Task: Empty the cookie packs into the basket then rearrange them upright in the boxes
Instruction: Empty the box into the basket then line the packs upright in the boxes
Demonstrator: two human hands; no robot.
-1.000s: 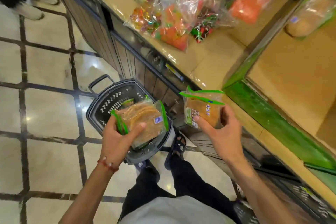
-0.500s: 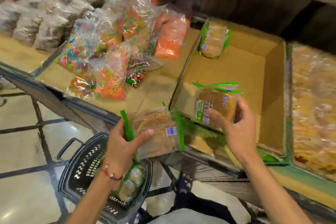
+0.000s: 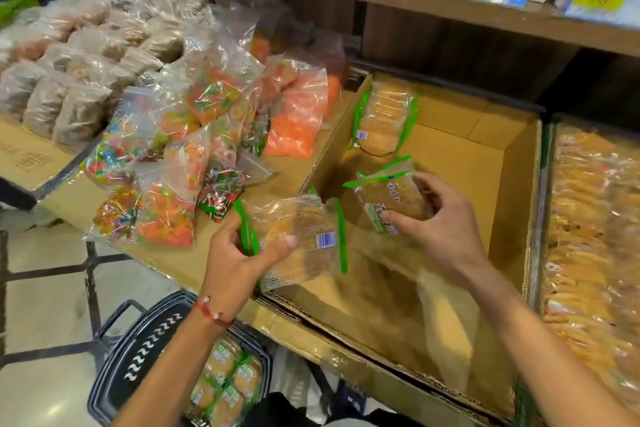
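Head camera cropped the black plastic basket (image 3: 145, 347) at seven o'clock. Left hand (image 3: 232, 256) gripped a clear green-edged cookie pack (image 3: 311, 218) over the near rim of the brown cardboard box (image 3: 516, 191); right hand (image 3: 446, 232) clasped a second pack (image 3: 391, 198) above its roomy middle.

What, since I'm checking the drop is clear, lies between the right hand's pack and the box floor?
Nothing visible. The right hand holds its pack above open box floor; the only pack inside leans in the far corner.

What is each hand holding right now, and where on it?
Left hand grips one cookie pack at its left green-edged end, thumb across the front. Right hand holds a second cookie pack by its right side, above the cardboard box.
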